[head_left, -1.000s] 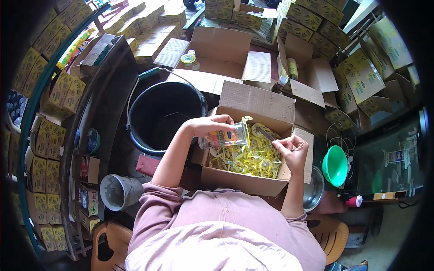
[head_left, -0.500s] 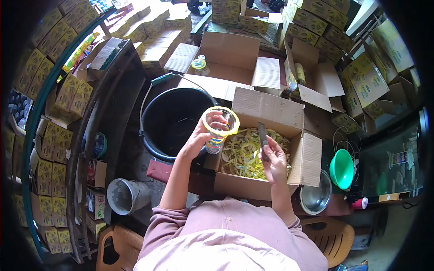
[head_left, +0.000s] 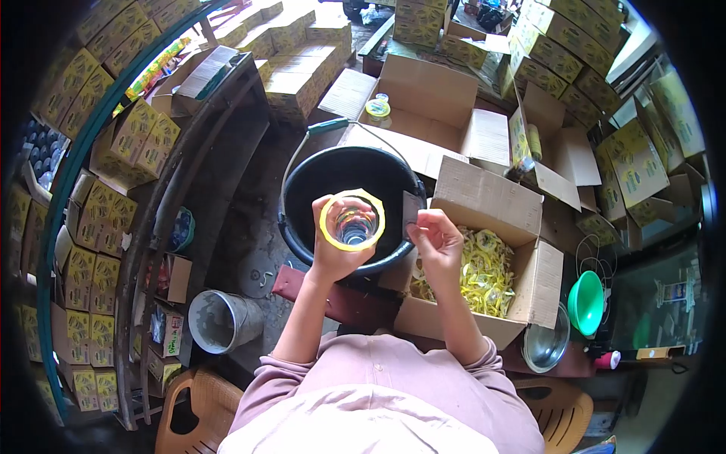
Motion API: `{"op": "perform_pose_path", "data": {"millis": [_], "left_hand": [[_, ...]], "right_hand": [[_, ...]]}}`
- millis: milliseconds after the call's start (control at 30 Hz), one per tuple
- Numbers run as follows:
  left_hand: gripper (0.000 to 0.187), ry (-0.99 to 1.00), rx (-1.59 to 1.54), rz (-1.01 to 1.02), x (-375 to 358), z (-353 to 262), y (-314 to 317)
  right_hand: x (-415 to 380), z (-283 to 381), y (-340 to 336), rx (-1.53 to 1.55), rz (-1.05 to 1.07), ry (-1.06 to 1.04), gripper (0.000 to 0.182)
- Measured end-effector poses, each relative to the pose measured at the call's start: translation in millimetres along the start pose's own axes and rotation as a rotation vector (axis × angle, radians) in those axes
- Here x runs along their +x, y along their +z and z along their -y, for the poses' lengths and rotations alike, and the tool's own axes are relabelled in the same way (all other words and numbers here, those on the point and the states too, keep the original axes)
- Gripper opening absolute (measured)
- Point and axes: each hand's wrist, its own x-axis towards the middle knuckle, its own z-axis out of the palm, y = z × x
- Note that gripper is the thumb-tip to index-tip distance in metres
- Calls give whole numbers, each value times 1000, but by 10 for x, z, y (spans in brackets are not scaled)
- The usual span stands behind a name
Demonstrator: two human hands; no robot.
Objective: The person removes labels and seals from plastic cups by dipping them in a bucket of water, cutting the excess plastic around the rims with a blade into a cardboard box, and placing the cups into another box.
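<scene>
My left hand (head_left: 333, 256) is wrapped round a clear plastic cup (head_left: 353, 221) with a yellow rim, its mouth tilted up toward me above the black bucket (head_left: 296, 163). Pinched in my right hand (head_left: 439, 246) is a flat dark blade (head_left: 411, 212), a knife by its look, held at the bucket's right edge and apart from the cup. Beneath my right forearm stands an open cardboard box (head_left: 543, 280) filled with yellow and clear plastic strips (head_left: 484, 268).
Behind the bucket, another open carton (head_left: 427, 83) holds a yellow-lidded cup (head_left: 378, 108). A grey pail (head_left: 215, 321) stands on the floor at left. Right of the strip box are a clear bowl (head_left: 548, 344) and a green bowl (head_left: 586, 303). Printed cartons (head_left: 302, 72) are stacked all round.
My view has turned, shifting the scene rightward. The cup now tips its mouth more toward me. My right hand has brought the blade left, from over the strips to the bucket's edge.
</scene>
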Motion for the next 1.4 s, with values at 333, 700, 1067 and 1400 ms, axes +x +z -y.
{"op": "perform_pose_path", "data": {"millis": [333, 700, 1067, 1400], "left_hand": [[71, -18, 32, -129, -82, 336, 23], [80, -18, 64, -175, -150, 498, 20], [87, -32, 107, -131, -183, 496, 8], [89, -11, 6, -48, -175, 526, 10]], "right_hand": [[92, -183, 328, -519, -89, -287, 11], [78, -249, 341, -627, -59, -423, 17], [83, -328, 338, -717, -52, -527, 21], [167, -248, 269, -728, -6, -478, 21]]}}
